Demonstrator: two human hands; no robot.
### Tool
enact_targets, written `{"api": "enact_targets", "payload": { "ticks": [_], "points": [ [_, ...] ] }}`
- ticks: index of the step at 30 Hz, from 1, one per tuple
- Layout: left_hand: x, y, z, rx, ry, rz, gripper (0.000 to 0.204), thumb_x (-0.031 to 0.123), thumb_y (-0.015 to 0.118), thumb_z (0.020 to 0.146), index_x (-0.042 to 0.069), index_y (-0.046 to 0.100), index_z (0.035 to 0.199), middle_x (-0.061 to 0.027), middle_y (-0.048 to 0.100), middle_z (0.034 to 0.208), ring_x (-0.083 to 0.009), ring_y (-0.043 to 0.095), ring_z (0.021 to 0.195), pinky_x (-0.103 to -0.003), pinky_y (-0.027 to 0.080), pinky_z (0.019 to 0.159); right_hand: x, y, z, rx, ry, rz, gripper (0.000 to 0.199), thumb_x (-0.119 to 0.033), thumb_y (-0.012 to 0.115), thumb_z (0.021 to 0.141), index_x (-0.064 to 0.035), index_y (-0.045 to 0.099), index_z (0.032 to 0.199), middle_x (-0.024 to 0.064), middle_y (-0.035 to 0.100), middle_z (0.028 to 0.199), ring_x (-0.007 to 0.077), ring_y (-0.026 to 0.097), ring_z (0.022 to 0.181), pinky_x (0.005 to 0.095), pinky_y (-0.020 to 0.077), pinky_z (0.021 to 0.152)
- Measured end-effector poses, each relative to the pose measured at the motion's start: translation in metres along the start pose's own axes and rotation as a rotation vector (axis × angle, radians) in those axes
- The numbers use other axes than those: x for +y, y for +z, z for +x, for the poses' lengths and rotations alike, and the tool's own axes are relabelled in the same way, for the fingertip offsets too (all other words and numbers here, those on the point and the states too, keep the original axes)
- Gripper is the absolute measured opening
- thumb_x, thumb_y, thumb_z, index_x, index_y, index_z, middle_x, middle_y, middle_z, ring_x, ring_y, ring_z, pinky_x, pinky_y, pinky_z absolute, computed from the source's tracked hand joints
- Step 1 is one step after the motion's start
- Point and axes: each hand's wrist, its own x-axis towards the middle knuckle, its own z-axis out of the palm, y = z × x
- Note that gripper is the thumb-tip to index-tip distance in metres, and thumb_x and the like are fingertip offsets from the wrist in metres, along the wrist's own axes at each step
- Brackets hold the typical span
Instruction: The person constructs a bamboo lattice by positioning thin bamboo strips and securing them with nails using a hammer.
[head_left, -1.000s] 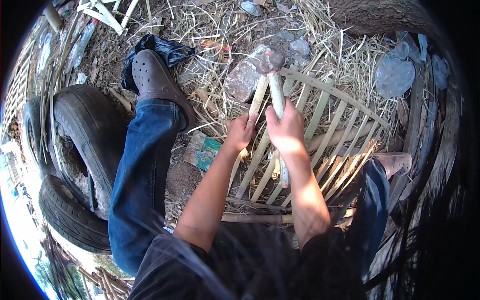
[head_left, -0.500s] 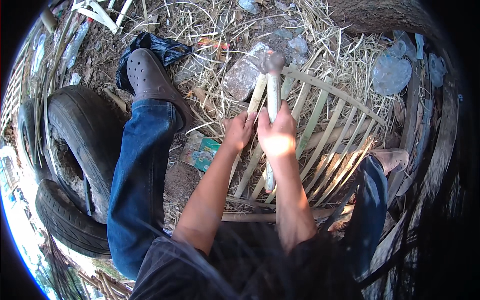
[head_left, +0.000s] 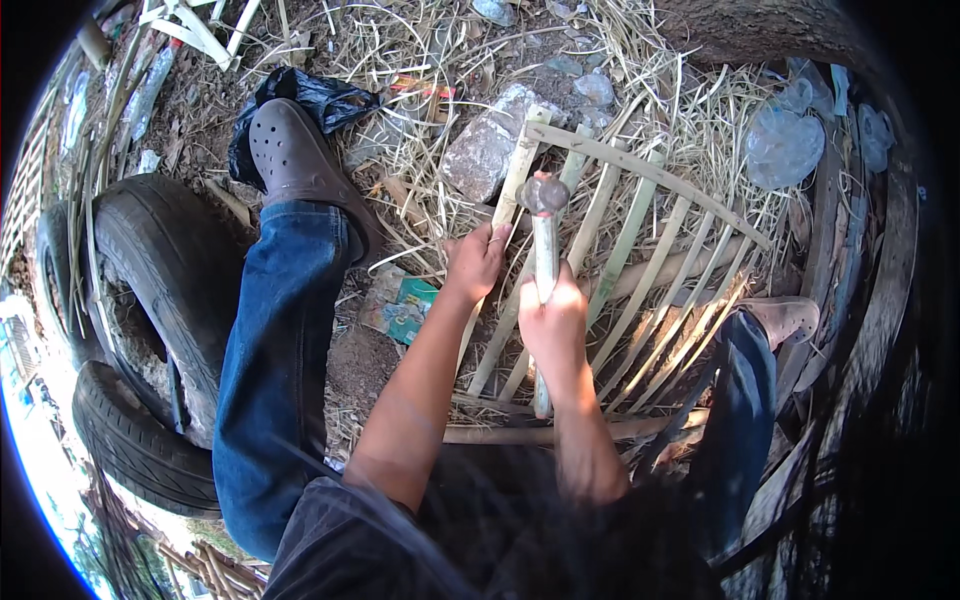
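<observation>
Hammer point(head_left: 545, 250) handle middle hidden inside right hand point(head_left: 553, 325).

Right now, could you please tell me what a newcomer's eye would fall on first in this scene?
At centre, the right hand grips a pale-handled hammer with a dark metal head over a fan-shaped lattice of split bamboo slats, while the left hand holds one slat. On the left lie two worn black rubber tyres, beside a blue-jeaned leg in a brown perforated clog.

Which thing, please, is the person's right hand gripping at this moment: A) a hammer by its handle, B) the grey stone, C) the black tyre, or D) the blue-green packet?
A: the right hand is closed around the handle of the hammer, whose head is raised over the bamboo slat frame.
</observation>
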Motion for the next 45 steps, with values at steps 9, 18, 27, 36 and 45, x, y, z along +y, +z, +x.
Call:
{"api": "enact_targets", "payload": {
  "ticks": [9,18,27,36,45],
  "points": [
    [0.007,0.005,0.001,0.010,-0.015,0.003,0.041,0.044,0.044,0.100,0.011,0.067,0.096,-0.0093,0.062,0.063,-0.0327,0.062,0.073,-0.045,0.029,0.096,0.002,-0.027,0.057,0.037,-0.001,0.054,0.018,-0.011,0.060,0.083,0.0020,0.057,0.095,0.0249,0.061,0.069,0.0451,0.063,0.070,0.0484,0.0493,0.062],
    [0.010,0.001,-0.004,0.004,-0.034,-0.023,0.041,0.043,0.044,0.100,0.011,0.067,0.093,-0.0052,0.059,0.058,-0.0280,0.061,0.070,-0.043,0.027,0.098,-0.004,-0.051,0.042,0.006,-0.024,0.113,0.018,-0.012,0.061,0.081,0.0009,0.057,0.093,0.0227,0.062,0.067,0.0417,0.065,0.066,0.0439,0.0506,0.059],
    [0.008,0.009,0.001,0.028,0.056,-0.084,0.033,0.035,0.049,0.101,0.006,0.061,0.090,-0.0007,0.051,0.058,-0.0136,0.051,0.055,-0.031,0.037,0.060,-0.008,-0.038,0.074,-0.045,-0.097,0.012,0.026,-0.016,0.061,0.082,0.0010,0.058,0.101,0.0262,0.064,0.073,0.0449,0.065,0.074,0.0508,0.0499,0.063],
    [0.006,0.005,0.001,0.028,0.011,0.011,0.043,0.046,0.044,0.100,0.009,0.066,0.092,-0.0091,0.063,0.064,-0.0312,0.063,0.071,-0.044,0.029,0.096,-0.001,-0.046,0.047,-0.097,0.020,0.020,0.025,-0.016,0.059,0.082,0.0021,0.057,0.099,0.0256,0.062,0.069,0.0452,0.064,0.070,0.0493,0.0499,0.062],
    [0.004,0.005,-0.002,0.028,-0.006,-0.001,0.042,0.045,0.044,0.100,0.010,0.067,0.092,-0.0065,0.060,0.059,-0.0291,0.062,0.069,-0.042,0.029,0.095,0.003,-0.059,0.045,-0.080,0.053,0.039,0.025,-0.017,0.061,0.080,0.0012,0.058,0.097,0.0237,0.063,0.072,0.0427,0.065,0.072,0.0464,0.0506,0.063]
  ]
}}
